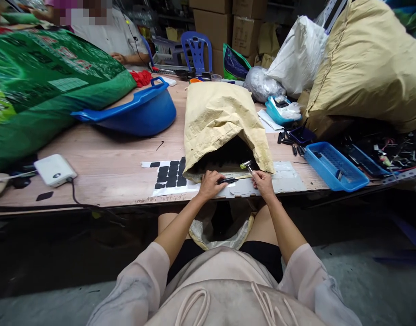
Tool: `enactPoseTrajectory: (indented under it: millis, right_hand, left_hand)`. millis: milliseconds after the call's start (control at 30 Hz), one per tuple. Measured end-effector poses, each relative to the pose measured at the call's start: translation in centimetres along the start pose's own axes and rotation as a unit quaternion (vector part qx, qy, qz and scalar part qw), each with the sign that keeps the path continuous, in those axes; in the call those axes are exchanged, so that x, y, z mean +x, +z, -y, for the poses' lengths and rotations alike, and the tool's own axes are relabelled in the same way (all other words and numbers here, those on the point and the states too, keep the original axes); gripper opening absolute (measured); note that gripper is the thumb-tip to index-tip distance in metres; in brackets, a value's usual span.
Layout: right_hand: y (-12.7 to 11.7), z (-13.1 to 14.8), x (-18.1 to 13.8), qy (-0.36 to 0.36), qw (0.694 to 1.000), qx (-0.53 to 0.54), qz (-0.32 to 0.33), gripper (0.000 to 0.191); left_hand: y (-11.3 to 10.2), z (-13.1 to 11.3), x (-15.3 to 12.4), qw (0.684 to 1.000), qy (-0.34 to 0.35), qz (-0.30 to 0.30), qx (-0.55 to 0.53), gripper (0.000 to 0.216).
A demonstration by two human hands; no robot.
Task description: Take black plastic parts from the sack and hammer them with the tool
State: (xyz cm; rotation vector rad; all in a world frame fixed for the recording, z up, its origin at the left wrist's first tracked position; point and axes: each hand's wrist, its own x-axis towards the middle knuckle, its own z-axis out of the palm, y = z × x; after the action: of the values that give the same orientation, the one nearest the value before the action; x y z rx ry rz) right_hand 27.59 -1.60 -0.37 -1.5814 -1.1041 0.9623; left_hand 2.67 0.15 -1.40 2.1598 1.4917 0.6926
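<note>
My left hand (210, 184) is closed around a slim black handle-like piece (227, 180) that lies level and points right. In my right hand (263, 184) is a small hammer-like tool (246, 165) with a silver head and a yellowish end, its head tilted up and left. Both hands are at the table's front edge, before the open mouth of a tan sack (221, 113) lying on its side. Dark contents inside the sack are hard to make out. A sheet of black rounded stickers (173, 174) lies left of my left hand.
A blue basin (136, 113) and a big green sack (58, 86) take up the left, near a white box with a cable (54, 170). To the right are a blue basket (335, 165), loose black pieces (298, 150) and a bulky tan sack (370, 68). A person sits across the table.
</note>
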Motion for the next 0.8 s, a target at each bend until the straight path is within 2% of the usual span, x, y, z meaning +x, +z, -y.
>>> enactPoseTrajectory:
  millis: [67, 200, 333, 433, 567, 800]
  right_hand:
    - [0.2, 0.0, -0.6, -0.03, 0.999, -0.036, -0.019, 0.05]
    - [0.8, 0.4, -2.9, -0.145, 0.98, -0.127, -0.055, 0.036]
    - [1.7, 1.1, -5.3, -0.213, 0.957, -0.195, -0.042, 0.028]
    - [2.5, 1.5, -6.2, -0.232, 0.945, -0.227, -0.036, 0.028]
    - [3.5, 1.4, -6.6, -0.249, 0.933, -0.257, -0.033, 0.032]
    - [4.1, 0.9, -6.8, -0.24, 0.917, -0.317, -0.024, 0.034]
  left_hand:
    - [0.4, 0.5, 0.0, 1.0, -0.015, -0.004, -0.021, 0.017]
    - [0.4, 0.4, 0.2, 0.999, -0.024, -0.004, -0.046, 0.018]
    - [0.1, 0.2, 0.1, 0.996, -0.026, -0.028, -0.075, 0.018]
    - [0.2, 0.1, -0.1, 0.995, -0.041, -0.049, -0.078, 0.016]
    - [0.4, -0.1, 0.0, 0.995, -0.061, -0.045, -0.069, 0.014]
    - [0.5, -0.2, 0.2, 0.995, -0.059, -0.044, -0.068, 0.013]
